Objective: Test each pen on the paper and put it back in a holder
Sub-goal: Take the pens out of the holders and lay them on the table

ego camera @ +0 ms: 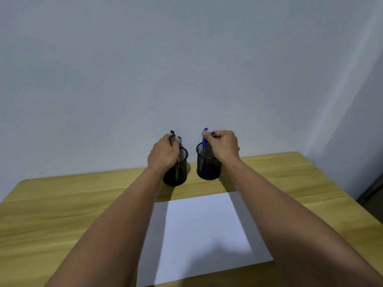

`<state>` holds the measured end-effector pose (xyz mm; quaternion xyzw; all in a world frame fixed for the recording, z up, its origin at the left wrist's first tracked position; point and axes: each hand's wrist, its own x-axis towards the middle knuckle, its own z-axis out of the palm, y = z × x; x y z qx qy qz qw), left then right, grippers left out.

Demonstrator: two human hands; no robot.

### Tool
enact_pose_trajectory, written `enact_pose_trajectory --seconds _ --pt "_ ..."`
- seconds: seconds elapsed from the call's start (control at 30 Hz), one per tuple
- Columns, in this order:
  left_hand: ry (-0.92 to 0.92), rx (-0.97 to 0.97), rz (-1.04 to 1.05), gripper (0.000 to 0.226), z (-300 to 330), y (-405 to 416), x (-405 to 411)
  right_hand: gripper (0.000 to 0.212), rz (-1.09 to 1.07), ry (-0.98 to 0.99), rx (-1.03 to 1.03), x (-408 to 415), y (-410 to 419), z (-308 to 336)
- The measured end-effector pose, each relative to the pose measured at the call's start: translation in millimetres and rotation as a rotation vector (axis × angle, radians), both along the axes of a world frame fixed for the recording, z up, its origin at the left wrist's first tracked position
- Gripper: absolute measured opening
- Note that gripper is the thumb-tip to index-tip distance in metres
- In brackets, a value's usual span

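Two black mesh pen holders stand side by side at the back of the table: the left holder [178, 172] and the right holder [208, 164]. My left hand [163, 153] is over the left holder, fingers closed around black pens [172, 136] that stick up from it. My right hand [224, 147] is over the right holder, fingers closed on blue pens [204, 139] whose lower ends are still inside the mesh. A blank white sheet of paper [199, 230] lies on the table in front of the holders, between my forearms.
The wooden table [62, 214] ends at a plain grey wall [186, 69] just behind the holders. Its right edge [342, 183] drops off beside a wall corner. My forearms cast shadows on the paper.
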<state>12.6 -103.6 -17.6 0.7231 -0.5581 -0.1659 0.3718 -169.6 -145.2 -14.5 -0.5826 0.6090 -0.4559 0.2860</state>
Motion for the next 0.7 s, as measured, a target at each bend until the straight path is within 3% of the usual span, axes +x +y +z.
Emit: enact_pose_trajectory --seconds 0.33,0.53,0.7 --pt "-0.087 0.029 -0.039 0.036 -1 -5 1 0.034 0.012 0.026 -0.004 3 0 -1" --pt "0.093 -0.112 0.001 0.030 10 5 2 0.037 0.008 -0.034 -0.067 6 8 12" --pt "0.297 -0.256 0.007 0.026 56 27 13 0.037 0.042 -0.155 -0.167 10 26 58"
